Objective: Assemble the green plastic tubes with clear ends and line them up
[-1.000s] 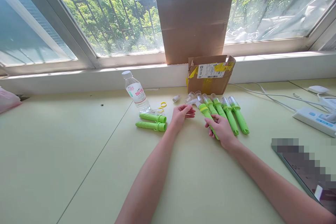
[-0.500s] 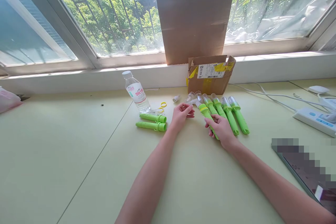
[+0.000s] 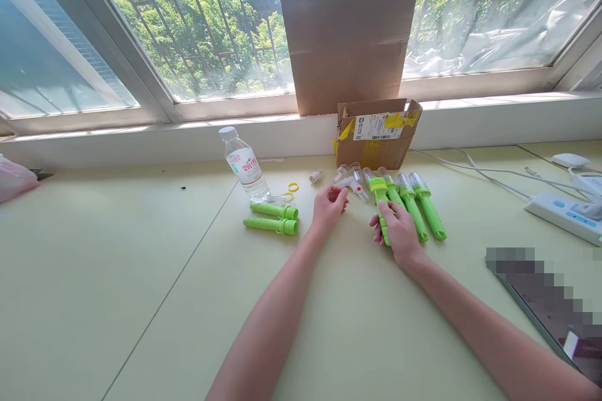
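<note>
My right hand (image 3: 399,230) is closed around a green handle (image 3: 380,195) with a ribbed collar, holding it beside a row of assembled green sticks with clear caps (image 3: 420,207) on the pale green table (image 3: 141,276). My left hand (image 3: 329,203) rests just to its left, fingers curled in with the thumb against them; whether they hold anything is hidden. A small clear and white part (image 3: 357,189) lies on the table between the hands. Two bare green handles (image 3: 273,217) lie left of the left hand.
A water bottle (image 3: 244,166) stands by yellow rings (image 3: 293,187) and small clear caps (image 3: 341,173). An open cardboard box (image 3: 376,135) sits against the window sill. A power strip (image 3: 564,216) with cables is at the right, and a pink bag (image 3: 14,178) at the far left.
My right hand has swung the green handle to the right, in line with the row. The clear and white part now lies apart from it. My left hand's fingers have curled in.
</note>
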The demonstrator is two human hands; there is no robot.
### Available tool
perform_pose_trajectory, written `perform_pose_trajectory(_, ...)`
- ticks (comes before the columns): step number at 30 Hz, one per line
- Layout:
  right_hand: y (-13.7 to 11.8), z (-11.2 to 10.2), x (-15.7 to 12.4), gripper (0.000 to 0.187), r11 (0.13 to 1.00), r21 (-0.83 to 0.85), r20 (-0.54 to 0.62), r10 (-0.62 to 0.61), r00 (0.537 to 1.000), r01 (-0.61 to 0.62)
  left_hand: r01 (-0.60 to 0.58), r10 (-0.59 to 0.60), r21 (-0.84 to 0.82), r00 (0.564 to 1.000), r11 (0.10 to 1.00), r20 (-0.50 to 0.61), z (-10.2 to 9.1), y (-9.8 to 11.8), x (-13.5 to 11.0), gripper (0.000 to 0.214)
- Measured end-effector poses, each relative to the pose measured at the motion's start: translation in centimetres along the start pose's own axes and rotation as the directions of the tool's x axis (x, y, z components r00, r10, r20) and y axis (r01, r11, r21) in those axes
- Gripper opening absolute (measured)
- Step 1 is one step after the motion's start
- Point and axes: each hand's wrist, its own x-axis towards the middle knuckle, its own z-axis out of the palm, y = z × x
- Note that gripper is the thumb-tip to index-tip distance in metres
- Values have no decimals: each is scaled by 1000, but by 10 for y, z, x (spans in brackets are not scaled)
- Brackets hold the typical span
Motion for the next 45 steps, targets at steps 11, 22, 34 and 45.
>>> perform_pose_trajectory(11, -4, 3, -7, 34, 996, 25, 25, -83, 996, 82, -564, 306, 698, 826, 441, 474, 16, -1, -17, 48)
perform_pose_trajectory(22, -2, 5, -7, 37, 995, 3, 51, -101, 994, 101, -514, 161, 738, 852, 437, 498, 14, -7, -16, 53)
perform_pose_trajectory(34, -5, 5, -12, 22, 973, 92, 142, -225, 964, 213, -534, 140, 721, 835, 440, 533, 15, -6, -16, 52)
perform_pose_trajectory(45, -10, 9, -16, 33, 985, 121, 143, -142, 979, 125, -557, 167, 720, 824, 414, 541, 15, -7, -15, 47)
